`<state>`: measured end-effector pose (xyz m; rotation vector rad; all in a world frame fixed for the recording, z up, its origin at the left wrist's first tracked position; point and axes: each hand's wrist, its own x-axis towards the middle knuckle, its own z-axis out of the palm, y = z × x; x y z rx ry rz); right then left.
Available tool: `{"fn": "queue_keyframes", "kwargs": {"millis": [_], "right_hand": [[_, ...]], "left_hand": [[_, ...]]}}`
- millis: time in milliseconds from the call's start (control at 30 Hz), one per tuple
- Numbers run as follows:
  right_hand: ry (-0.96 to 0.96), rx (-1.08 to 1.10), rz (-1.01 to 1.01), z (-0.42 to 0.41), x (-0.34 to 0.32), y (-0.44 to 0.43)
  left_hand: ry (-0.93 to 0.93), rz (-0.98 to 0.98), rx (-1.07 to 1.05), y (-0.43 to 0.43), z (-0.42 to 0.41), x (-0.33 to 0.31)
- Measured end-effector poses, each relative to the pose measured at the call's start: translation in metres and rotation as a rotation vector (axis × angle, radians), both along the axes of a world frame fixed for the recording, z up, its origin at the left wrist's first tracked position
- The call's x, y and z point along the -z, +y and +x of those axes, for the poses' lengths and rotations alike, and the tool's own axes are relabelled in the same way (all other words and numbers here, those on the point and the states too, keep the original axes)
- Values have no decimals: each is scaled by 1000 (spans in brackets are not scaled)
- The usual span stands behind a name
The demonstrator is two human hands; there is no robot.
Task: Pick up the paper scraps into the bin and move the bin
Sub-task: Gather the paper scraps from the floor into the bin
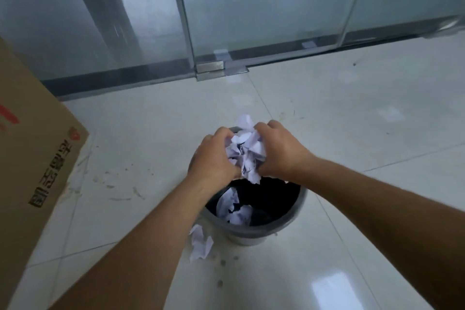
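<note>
Far left: a cardboard box (37,148) lies on the tiled floor (364,133), well apart from the work. No risk from it unless the bin is later carried that way.

Left of centre, low: one loose scrap (200,243) sits on the floor just beside the bin's base, partly under the left forearm. Likely to be forgotten, since the arm hides part of it and attention is on the bundle above.

Centre: left hand (214,156) and right hand (279,150) are both curled closed around a crumpled wad of paper scraps (245,152), pressing it between them. The wad hangs over the far half of the bin (289,219), a grey round bin with a dark liner. More scraps (235,209) already lie inside, at the near left.

Risks, judged from this pose:
- The wad is made of many loose pieces held only by squeeze. If the hands part too early or too high, light pieces may drift past the far rim onto the floor.
- A tail of paper dangles from the underside of the grip; it could shed first.
- The top corner of the wad pokes out beyond the far rim, so that piece may miss.
- The bin looks light; a knock from either wrist could tip it.

Right: bare tile, only small specks. Nothing to catch there.
</note>
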<state>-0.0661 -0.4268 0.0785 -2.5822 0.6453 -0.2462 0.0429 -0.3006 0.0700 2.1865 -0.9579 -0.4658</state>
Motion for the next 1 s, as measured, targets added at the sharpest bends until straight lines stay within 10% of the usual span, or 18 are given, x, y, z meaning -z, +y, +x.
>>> {"fn": "queue_keyframes", "kwargs": {"millis": [400,900,1000], "right_hand": [[267,-5,24,-22,17,-8],[-75,-385,112,6,-6,137],[42,-534,121,-12,29,161]], "left_hand": [[614,139,94,24,-1,9],[755,-172,-119,143,41,20],[678,26,-217,193,37,64]]}}
